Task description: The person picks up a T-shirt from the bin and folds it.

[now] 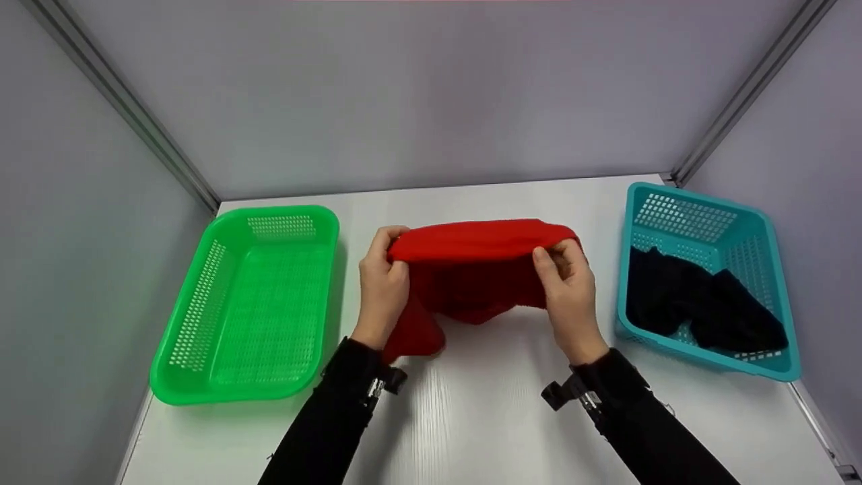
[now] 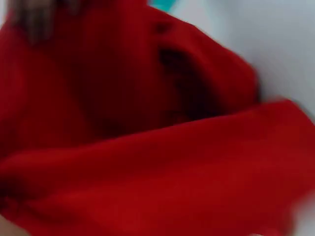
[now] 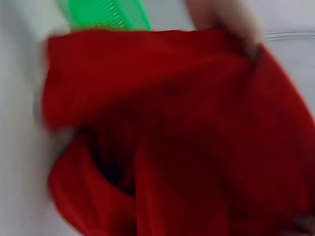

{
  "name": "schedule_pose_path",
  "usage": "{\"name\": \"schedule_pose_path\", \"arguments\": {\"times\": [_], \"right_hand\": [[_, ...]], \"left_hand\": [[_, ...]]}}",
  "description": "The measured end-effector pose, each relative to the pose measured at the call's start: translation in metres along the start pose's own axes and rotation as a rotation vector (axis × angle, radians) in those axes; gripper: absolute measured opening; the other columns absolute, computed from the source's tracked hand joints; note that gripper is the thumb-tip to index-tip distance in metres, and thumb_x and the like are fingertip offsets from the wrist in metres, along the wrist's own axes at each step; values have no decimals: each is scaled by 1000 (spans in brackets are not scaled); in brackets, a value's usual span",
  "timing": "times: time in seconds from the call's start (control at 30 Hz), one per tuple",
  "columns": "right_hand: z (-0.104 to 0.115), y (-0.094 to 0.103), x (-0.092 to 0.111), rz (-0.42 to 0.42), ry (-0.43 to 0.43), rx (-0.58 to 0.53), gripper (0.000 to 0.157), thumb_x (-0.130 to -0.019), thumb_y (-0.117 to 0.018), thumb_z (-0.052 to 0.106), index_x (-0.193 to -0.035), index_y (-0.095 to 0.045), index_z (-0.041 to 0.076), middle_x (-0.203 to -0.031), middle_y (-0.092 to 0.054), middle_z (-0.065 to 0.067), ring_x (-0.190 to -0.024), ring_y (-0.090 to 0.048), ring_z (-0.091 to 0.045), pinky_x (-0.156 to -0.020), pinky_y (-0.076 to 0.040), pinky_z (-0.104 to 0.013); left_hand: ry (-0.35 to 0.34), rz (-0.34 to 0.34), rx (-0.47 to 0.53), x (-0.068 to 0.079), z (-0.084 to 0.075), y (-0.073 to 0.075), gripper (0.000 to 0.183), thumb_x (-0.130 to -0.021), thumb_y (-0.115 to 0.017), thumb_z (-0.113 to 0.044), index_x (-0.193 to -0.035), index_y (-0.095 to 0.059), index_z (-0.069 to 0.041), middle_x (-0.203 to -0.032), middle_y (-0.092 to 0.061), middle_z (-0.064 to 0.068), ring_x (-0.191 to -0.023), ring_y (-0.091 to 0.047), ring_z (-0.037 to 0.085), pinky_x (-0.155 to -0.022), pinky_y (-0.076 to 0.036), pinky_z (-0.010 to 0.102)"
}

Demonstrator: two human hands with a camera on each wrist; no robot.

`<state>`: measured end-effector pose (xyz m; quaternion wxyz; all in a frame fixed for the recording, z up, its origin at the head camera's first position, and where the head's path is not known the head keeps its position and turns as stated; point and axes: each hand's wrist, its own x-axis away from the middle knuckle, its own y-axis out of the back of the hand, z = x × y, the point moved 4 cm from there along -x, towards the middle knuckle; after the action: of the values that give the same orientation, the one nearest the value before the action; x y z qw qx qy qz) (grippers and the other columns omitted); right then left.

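A piece of red cloth (image 1: 481, 242) is held up between both hands above the white table. Its upper edge is stretched across, and darker folds hang beneath; its exact kind cannot be told. At the left end of that edge, my left hand (image 1: 385, 289) grips the fabric. My right hand (image 1: 569, 289) pinches the other end, thumb in front. Loose red fabric droops lower near the left wrist. In the left wrist view the blurred red cloth (image 2: 162, 172) fills most of the picture. From the right wrist, the cloth (image 3: 172, 123) shows a dark hollow among its folds.
A green basket (image 1: 158, 380) with nothing in it stands on the left of the white table (image 1: 485, 417). To the right is a blue basket (image 1: 784, 296) containing black cloth (image 1: 707, 296). Grey panels (image 1: 431, 94) enclose the back and sides.
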<state>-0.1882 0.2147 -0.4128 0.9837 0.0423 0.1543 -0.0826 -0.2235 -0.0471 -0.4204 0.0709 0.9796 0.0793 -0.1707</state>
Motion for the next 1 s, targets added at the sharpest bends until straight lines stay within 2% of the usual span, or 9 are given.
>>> {"name": "schedule_pose_path", "arguments": {"times": [0.1,0.23,0.3,0.4,0.53,0.67,0.77,0.87,1.0], "right_hand": [[-4,4,-3,-5,240,206,46,-102,-60,5,-145,-42,2,-142,-53,-12,-135,-52,-26,-115,-37,-35],[-17,12,-12,-67,466,542,79,-91,-64,-7,-158,-26,11,-154,-41,-20,-143,-42,-36,-125,-11,-56],[-26,19,-17,-102,487,686,92,-86,-67,-8,-162,-20,16,-147,-46,-23,-138,-44,-41,-121,-10,-63],[-38,29,-23,-141,431,882,99,-82,-72,-8,-163,-21,19,-131,-50,-26,-117,-48,-43,-98,-29,-59],[-53,41,-27,-150,340,1024,52,-83,-74,-6,-132,-63,5,-106,-53,-24,-93,-45,-42,-75,-27,-53],[-65,58,-32,-146,141,924,7,-86,-69,-1,-93,-72,-1,-103,-52,-21,-98,-47,-42,-80,-30,-53],[-71,72,-36,-104,-108,704,10,-93,-66,7,-100,-71,2,-109,-60,-17,-101,-53,-36,-87,-40,-46],[-73,83,-38,-32,-297,394,20,-101,-63,18,-112,-71,2,-107,-70,-8,-100,-59,-23,-86,-47,-35],[-67,91,-37,31,-362,-36,24,-105,-62,20,-106,-74,0,-99,-73,-2,-97,-62,-18,-83,-49,-30]], "left_hand": [[41,103,74,-5,-10,-1,21,-99,-48,-4,-106,-68,-4,-93,-67,6,-84,-59,20,-77,-50,32],[72,244,88,-8,-20,-5,22,-102,-54,-14,-100,-73,-4,-88,-67,4,-81,-58,17,-76,-49,30],[70,314,63,-7,-22,-9,22,-103,-56,-17,-100,-74,-4,-87,-67,4,-80,-57,16,-76,-49,30],[81,414,4,-4,-22,-14,28,-105,-58,-23,-89,-71,-5,-81,-62,0,-78,-53,14,-75,-46,30],[111,520,-43,1,-20,-17,36,-105,-57,-28,-74,-60,-10,-72,-50,-4,-75,-47,14,-72,-41,32],[87,457,-44,-3,-17,-14,28,-106,-55,-24,-84,-63,-10,-77,-52,-2,-79,-49,17,-75,-41,34],[103,310,-22,-12,-11,-5,19,-106,-54,-19,-98,-67,-9,-87,-60,2,-86,-52,19,-81,-42,35],[183,180,29,-18,-3,7,17,-105,-54,-16,-108,-70,-10,-102,-68,4,-97,-56,20,-90,-43,36],[324,154,110,-21,10,19,21,-105,-55,-19,-110,-73,-10,-107,-69,6,-102,-56,20,-95,-42,35]]}}
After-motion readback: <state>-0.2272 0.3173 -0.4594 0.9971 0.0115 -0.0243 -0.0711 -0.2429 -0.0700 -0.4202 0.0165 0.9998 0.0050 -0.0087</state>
